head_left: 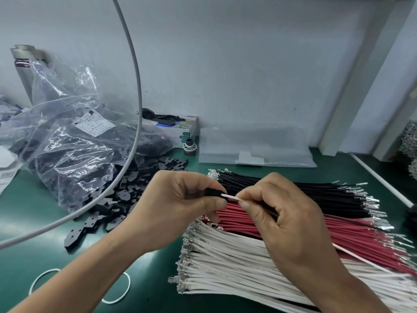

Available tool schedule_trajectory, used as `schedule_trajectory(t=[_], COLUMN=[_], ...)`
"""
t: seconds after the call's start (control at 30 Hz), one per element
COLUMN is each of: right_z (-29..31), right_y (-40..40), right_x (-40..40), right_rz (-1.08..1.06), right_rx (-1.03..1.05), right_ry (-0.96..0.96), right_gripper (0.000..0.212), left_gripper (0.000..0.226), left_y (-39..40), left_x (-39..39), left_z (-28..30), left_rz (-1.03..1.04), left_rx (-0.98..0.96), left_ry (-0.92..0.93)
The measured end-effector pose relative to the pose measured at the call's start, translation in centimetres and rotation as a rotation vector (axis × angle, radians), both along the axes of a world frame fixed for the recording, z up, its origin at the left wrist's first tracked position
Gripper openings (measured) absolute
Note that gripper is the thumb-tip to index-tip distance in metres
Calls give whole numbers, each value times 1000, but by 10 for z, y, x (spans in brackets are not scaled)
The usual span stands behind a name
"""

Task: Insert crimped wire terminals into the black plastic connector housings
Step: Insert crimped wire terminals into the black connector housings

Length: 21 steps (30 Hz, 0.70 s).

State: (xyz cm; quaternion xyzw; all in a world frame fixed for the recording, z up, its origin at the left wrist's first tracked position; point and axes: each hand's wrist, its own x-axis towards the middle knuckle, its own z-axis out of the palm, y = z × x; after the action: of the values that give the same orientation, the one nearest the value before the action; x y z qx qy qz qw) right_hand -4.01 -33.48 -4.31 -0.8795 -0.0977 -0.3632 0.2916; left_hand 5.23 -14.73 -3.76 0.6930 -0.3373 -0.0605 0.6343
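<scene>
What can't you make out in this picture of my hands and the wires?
Head view only:
- Black housing: mostly hidden by left hand fingers.
- White wire tip: inside the housing, seating unknowable.
- Bag label: print too small.
- Right hand palm: turned away.

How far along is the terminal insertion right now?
Done: no finished assemblies in view. In hand: left hand grips a black housing; right hand pushes a white wire into it. Left: big stacks of black wires, red wires, white wires, and loose housings.
</scene>
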Motion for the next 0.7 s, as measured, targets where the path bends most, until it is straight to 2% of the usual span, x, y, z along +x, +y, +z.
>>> schedule_trajectory(t=[0.53, 0.7], right_z=[-2, 3], right_y=[2, -3], right_x=[2, 2], right_rz=[-16, -64], right_rx=[-32, -91], right_ry=[-51, -65], right_gripper=[10, 12], left_gripper=[21, 24], left_y=[-3, -3], left_x=[-6, -2], left_z=[-3, -2], left_rz=[5, -20], left_rx=[-3, -96], left_ry=[14, 87])
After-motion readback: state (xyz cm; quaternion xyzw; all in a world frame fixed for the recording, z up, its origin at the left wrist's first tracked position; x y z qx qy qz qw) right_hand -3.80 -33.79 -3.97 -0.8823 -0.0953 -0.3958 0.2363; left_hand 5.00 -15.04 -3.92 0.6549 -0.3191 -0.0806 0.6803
